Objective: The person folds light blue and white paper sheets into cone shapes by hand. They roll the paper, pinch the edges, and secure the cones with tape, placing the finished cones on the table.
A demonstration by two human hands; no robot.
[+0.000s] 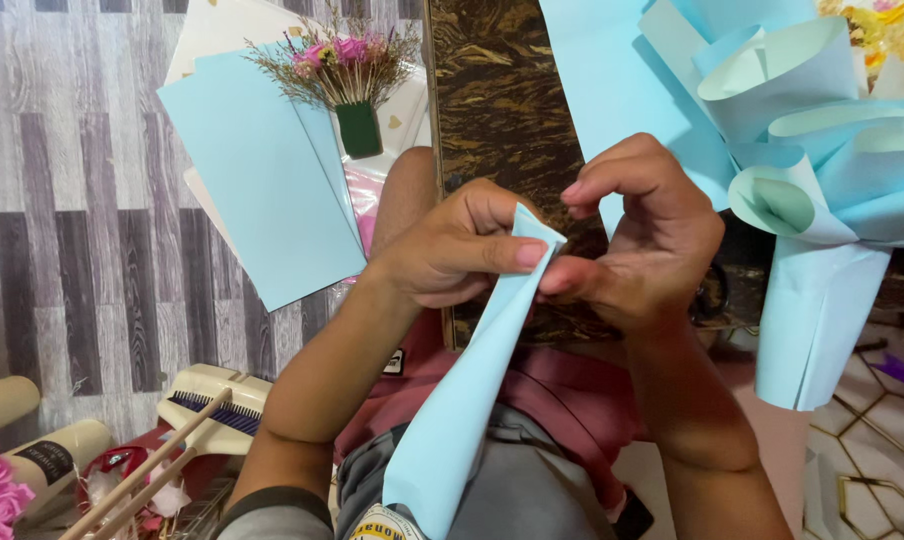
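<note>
Both hands pinched on the top corner of a long folded strip of light blue paper (462, 400) — left hand (452, 250) and right hand (642, 240) meet fingertip to fingertip over my lap. The big wrapped bouquet of light blue paper (812, 170) sits just right; flat light blue sheets (262, 180) lie on the floor — left.
</note>
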